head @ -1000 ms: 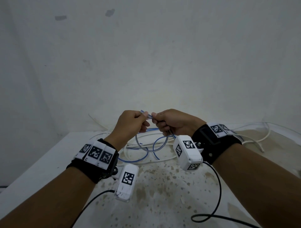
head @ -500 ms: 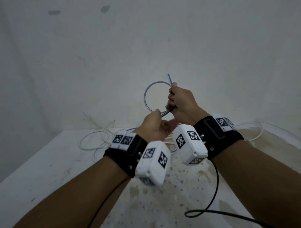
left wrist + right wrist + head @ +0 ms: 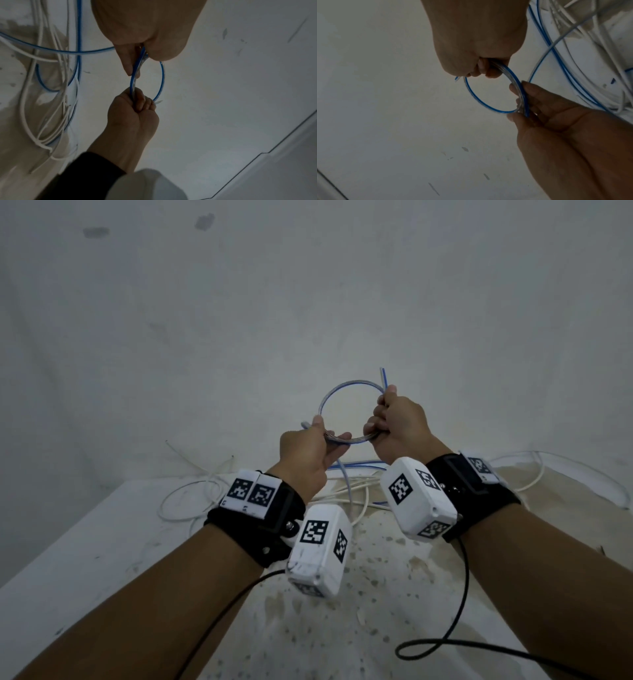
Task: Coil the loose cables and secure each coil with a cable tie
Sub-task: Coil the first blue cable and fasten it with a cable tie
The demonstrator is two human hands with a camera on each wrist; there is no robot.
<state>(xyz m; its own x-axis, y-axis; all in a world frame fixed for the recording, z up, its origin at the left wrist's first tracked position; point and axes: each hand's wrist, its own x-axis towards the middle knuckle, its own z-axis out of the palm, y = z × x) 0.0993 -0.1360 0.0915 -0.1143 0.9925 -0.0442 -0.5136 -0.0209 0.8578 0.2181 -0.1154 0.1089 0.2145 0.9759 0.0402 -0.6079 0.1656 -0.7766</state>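
A small coil of blue-striped clear cable (image 3: 339,392) (image 3: 161,81) (image 3: 476,98) is held up in front of the wall, above the table. My right hand (image 3: 397,426) (image 3: 135,108) is a fist round the coil's right side, with a short cable end (image 3: 383,376) sticking up above it. My left hand (image 3: 308,453) (image 3: 530,105) pinches the coil's lower left between thumb and fingers. From the left hand the rest of the blue cable (image 3: 346,474) hangs to the table.
Loose white cables (image 3: 191,501) lie tangled on the stained white table (image 3: 102,542) below the hands, with more trailing at the right (image 3: 548,470). A black wrist-camera lead (image 3: 455,638) loops over the near table. The wall stands close behind.
Both hands rose from table height and lifted the coil upright before the wall. In the last half second the left hand moved left, apart from the right, and holds the coil's lower left.
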